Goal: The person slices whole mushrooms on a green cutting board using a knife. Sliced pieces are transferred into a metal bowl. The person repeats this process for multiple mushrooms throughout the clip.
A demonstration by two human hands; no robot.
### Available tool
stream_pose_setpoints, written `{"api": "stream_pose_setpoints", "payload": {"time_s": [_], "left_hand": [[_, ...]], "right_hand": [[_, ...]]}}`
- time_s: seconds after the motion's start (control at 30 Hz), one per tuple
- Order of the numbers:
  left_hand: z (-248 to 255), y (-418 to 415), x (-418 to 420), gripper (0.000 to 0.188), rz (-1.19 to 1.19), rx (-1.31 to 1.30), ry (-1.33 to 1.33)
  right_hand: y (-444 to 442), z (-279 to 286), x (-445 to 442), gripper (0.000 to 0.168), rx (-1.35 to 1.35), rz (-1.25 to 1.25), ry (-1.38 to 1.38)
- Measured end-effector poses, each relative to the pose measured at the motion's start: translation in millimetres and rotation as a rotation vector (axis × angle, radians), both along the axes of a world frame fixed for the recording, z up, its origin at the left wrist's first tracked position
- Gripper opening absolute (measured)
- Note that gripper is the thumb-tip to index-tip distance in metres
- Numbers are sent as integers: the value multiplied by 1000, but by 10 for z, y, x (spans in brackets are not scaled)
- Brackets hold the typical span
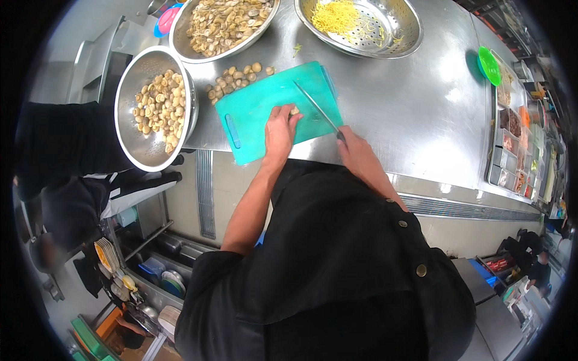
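Note:
On the green cutting board [253, 122], my left hand [280, 133] has its fingertips around a mushroom [294, 110]. My right hand [354, 146] grips the dark handle of a kitchen knife [318, 108]; its blade slants up and left over the board, to the right of the mushroom and apart from it. Whole mushrooms [235, 80] lie loose on the steel table along the board's upper left edge. A perforated steel colander [125, 108] at the left holds more whole mushrooms. Sliced mushrooms [228, 27] fill a large steel bowl [177, 45] beyond the loose ones.
Another perforated steel colander [408, 22] holds yellow noodles [336, 18]. A green bowl [489, 66] sits at the right beside several ingredient containers [508, 158]. Left of the table stands another person in dark clothes [74, 149]. Behind me is a shelf with plates [170, 318].

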State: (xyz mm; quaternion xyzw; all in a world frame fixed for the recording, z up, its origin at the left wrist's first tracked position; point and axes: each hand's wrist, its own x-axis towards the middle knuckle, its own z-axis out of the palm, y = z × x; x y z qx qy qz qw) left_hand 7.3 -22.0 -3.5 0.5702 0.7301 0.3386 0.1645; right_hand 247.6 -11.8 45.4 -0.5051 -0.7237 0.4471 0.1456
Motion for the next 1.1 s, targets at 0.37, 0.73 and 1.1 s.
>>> {"api": "stream_pose_setpoints", "payload": {"time_s": [0.37,0.73,1.1], "left_hand": [[-61,-44,-205,16,-144,149,90],[-32,-51,-185,11,-127,120,96],[-44,-17,-186,8,-93,136,86]], "right_hand": [[-45,31,-72,42,31,142,-123],[-283,228,127,50,53,222,-258],[-167,77,15,46,67,233,-85]]}}
